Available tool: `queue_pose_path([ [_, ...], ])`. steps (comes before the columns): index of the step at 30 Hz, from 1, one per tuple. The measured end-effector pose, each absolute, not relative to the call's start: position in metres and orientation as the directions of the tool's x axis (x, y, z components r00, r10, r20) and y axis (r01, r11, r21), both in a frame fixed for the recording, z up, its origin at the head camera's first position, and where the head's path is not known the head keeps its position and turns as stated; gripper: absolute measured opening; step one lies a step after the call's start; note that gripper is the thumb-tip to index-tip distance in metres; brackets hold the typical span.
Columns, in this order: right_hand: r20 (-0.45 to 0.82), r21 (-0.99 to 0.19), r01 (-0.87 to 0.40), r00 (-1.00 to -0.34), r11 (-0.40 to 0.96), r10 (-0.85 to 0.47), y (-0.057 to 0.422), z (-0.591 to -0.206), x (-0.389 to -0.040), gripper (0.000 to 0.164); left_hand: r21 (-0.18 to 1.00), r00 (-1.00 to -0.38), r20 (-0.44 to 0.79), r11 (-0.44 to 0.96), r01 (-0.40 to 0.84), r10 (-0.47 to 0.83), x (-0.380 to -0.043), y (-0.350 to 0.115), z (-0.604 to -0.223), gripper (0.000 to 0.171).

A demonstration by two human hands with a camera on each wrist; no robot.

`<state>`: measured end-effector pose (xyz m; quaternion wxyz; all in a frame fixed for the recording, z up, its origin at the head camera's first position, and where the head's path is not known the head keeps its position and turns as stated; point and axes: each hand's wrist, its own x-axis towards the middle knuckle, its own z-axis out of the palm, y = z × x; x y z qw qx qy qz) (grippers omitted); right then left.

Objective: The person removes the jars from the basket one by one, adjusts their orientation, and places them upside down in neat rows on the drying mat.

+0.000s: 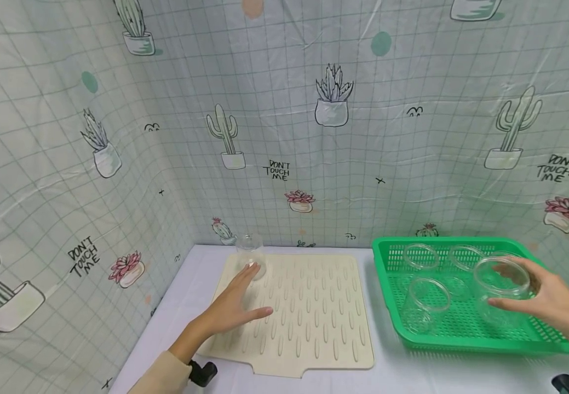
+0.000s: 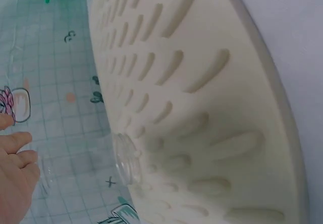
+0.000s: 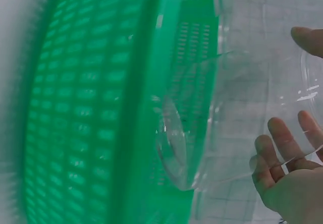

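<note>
On the beige draining mat (image 1: 309, 306), at its back left corner, stands a clear cup (image 1: 249, 249). My left hand (image 1: 232, 309) is beside it, fingers extended and thumb spread away; whether the fingertips touch the cup I cannot tell. The left wrist view shows this cup's base (image 2: 126, 158) on the mat and part of the left hand (image 2: 17, 173). Over the green basket (image 1: 388, 298), my right hand (image 1: 542, 287) grips another clear cup (image 1: 501, 284), thumb in front and fingers behind. Through that cup's wall (image 3: 237, 133), the right wrist view shows the curled fingers (image 3: 272, 148).
Several more clear cups are in the basket, among them a front-left one (image 1: 427, 306) and a back-left one (image 1: 419, 256). A white tabletop (image 1: 333, 380) lies beneath everything. A cactus-print sheet (image 1: 284, 120) hangs behind and along the left side.
</note>
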<state>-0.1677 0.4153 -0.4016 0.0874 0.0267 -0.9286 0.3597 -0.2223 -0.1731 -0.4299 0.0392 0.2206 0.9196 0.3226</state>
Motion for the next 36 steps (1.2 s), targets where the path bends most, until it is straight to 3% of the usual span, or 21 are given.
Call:
queue_pose_path([
  [8, 0.228, -0.589, -0.147, -0.974, 0.794, -0.012, 0.388, -0.376, -0.169, 0.099, 0.656, -0.885, 0.077, 0.645, 0.392, 0.46, -0.227, -0.158, -0.413, 0.099],
  [16, 0.366, -0.528, -0.259, -0.929, 0.809, -0.058, 0.362, -0.357, -0.174, 0.091, 0.752, -0.862, 0.103, 0.528, 0.394, 0.497, -0.227, -0.133, -0.393, 0.095],
  [27, 0.387, -0.537, -0.333, -0.914, 0.775, -0.124, 0.315, -0.338, -0.182, 0.087, 0.802, -0.836, 0.128, 0.44, 0.404, 0.533, -0.219, -0.101, -0.371, 0.093],
  [36, 0.454, -0.524, -0.41, -0.876, 0.746, -0.162, 0.283, -0.328, -0.19, 0.085, 0.84, -0.789, 0.217, 0.301, 0.451, 0.575, -0.22, -0.073, -0.358, 0.092],
])
